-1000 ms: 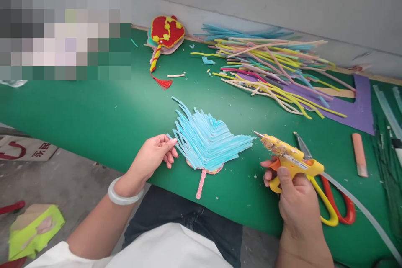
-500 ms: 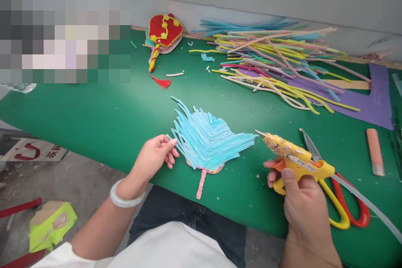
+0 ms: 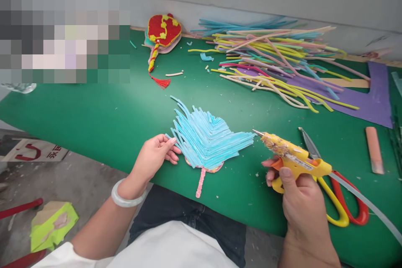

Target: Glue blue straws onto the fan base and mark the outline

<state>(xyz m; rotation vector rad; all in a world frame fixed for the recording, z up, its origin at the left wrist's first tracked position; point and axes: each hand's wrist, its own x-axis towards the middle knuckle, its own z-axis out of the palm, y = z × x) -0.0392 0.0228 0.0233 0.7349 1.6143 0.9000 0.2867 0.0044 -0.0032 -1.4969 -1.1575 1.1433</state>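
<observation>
On the table in front of me lies a small fan-shaped craft piece (image 3: 207, 138), covered with light blue pipe cleaners laid in a V pattern, with a pink wrapped handle (image 3: 200, 183) pointing toward me. At its left edge my left hand (image 3: 161, 149) pinches the end of a blue pipe cleaner (image 3: 169, 137) between thumb and finger. My right hand (image 3: 298, 188) grips a yellow hot glue gun (image 3: 292, 155), stained near the nozzle. The gun's metal tip is close to the right-hand ends of the blue pipe cleaners; whether they touch I cannot tell. A clear glue stick trails from its back.
Scissors (image 3: 341, 203) with red and yellow handles lie beside the right hand. Many coloured pipe cleaners (image 3: 266, 48) are heaped at the back, partly over purple foam sheet (image 3: 354, 96). A red fan (image 3: 165, 29) with a tassel rests at the back left. An orange stick (image 3: 374, 150) lies right.
The glue gun and my right hand have shifted very slightly left. My left hand keeps its pinch at the fan's edge, and the craft piece looks the same.
</observation>
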